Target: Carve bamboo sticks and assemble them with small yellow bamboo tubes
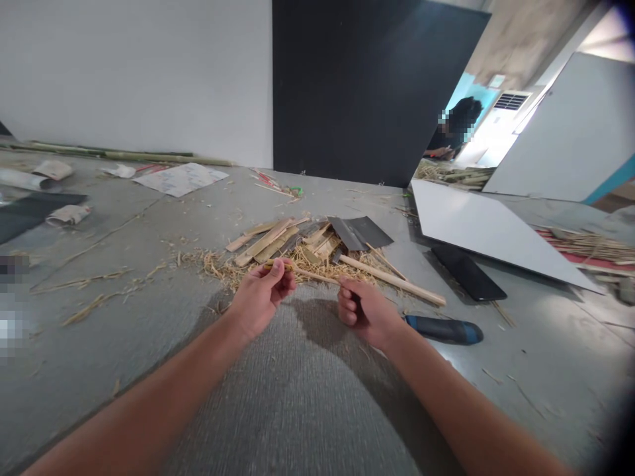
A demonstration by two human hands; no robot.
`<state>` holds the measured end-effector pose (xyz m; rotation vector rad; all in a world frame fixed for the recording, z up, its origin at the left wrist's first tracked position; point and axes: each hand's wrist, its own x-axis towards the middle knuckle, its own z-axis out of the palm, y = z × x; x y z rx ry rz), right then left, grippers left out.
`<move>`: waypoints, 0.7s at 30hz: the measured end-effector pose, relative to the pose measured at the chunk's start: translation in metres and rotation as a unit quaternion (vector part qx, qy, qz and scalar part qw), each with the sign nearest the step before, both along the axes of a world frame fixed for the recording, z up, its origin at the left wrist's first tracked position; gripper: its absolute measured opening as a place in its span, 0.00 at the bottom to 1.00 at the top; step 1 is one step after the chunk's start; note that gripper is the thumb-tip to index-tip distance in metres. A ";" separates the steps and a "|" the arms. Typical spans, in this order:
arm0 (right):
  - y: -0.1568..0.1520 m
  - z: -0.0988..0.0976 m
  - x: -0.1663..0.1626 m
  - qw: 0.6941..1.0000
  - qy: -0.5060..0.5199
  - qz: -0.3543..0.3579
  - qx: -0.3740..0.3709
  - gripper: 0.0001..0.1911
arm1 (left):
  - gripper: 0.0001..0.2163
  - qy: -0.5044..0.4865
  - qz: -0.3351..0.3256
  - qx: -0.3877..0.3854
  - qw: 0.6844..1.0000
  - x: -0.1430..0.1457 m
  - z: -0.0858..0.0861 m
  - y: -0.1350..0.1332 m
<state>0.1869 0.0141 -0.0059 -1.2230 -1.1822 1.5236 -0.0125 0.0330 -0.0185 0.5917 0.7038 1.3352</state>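
My left hand (265,291) is closed in a pinch on a small yellow object (269,266) with dark marks; its kind is hard to make out. From those fingers a thin wooden stick (317,276) runs across to my right hand (364,307), which is closed on its other end. Just beyond both hands lies a heap of pale shavings (218,268), topped with split bamboo pieces (268,239) and a bent dark sheet (361,233). A longer light rod (397,281) rests at the heap's right side. Grey ribbed cloth (297,396) spreads beneath my forearms.
Right of my right hand lie a blue-and-black tool handle (444,329) and a black phone (469,272). A tilted white board (491,228) stands behind them. Paper sheets (181,178) and bamboo poles (149,156) lie far left. Another person (459,125) bends over in the background.
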 end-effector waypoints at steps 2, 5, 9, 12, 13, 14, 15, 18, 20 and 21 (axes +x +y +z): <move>0.000 -0.003 0.001 0.997 -0.053 0.005 0.058 0.20 | 0.11 0.013 0.020 0.008 1.000 -0.001 -0.001 0.002; -0.002 -0.005 0.004 0.955 -0.196 -0.002 0.223 0.17 | 0.10 0.010 0.044 0.004 0.999 -0.003 -0.005 0.006; -0.006 -0.004 0.006 0.864 -0.314 -0.040 0.391 0.12 | 0.10 0.004 0.034 0.010 0.999 -0.006 -0.010 0.009; -0.009 -0.002 0.002 0.940 -0.221 -0.021 0.257 0.17 | 0.10 0.008 0.021 0.027 0.999 -0.009 -0.010 0.009; -0.010 -0.002 0.001 0.975 -0.144 -0.015 0.167 0.19 | 0.10 0.011 0.017 0.032 0.999 -0.009 -0.010 0.009; -0.010 -0.001 -0.001 0.995 -0.063 -0.013 0.075 0.18 | 0.10 0.015 0.013 0.038 0.999 -0.010 -0.009 0.009; -0.010 0.000 -0.002 1.000 0.009 -0.012 -0.003 0.18 | 0.10 0.020 0.010 0.043 0.999 -0.010 -0.007 0.009; -0.007 0.004 -0.003 0.987 0.104 0.024 -0.121 0.15 | 0.10 0.029 0.009 0.062 0.998 -0.010 -0.004 0.008; -0.006 0.007 -0.001 0.979 0.118 0.072 -0.153 0.14 | 0.09 0.032 0.010 0.074 0.997 -0.011 -0.003 0.008; -0.005 0.009 0.000 0.974 0.124 0.092 -0.167 0.14 | 0.09 0.033 0.008 0.080 0.996 -0.012 -0.002 0.007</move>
